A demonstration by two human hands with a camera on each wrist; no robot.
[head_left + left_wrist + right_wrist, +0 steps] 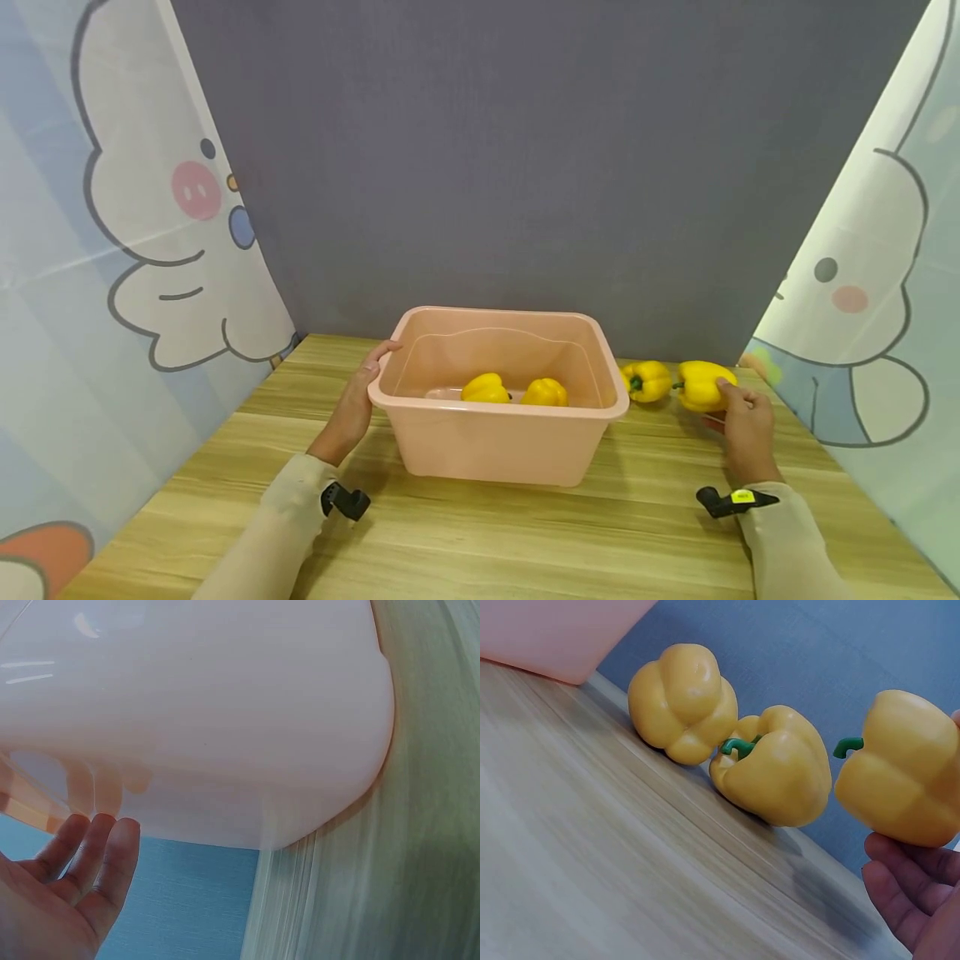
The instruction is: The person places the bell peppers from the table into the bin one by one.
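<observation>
A pink plastic bin [495, 442] stands on the wooden table with two yellow bell peppers [485, 388] inside. My left hand [360, 404] holds its left rim, and in the left wrist view several fingertips [124, 829] meet the outer wall. Right of the bin, my right hand [750, 425] grips another yellow bell pepper [701, 385], thumb on its side and fingers underneath. The right wrist view shows this pepper [904, 772] raised off the table, its green stem toward the bin. Two more yellow bell peppers [772, 769] lie close together between it and the bin.
A dark grey panel [525, 167] rises behind the table [480, 533]. Cartoon-printed curtains [150, 208] flank it on both sides. In the head view, the bin's right end partly hides the nearest loose peppers.
</observation>
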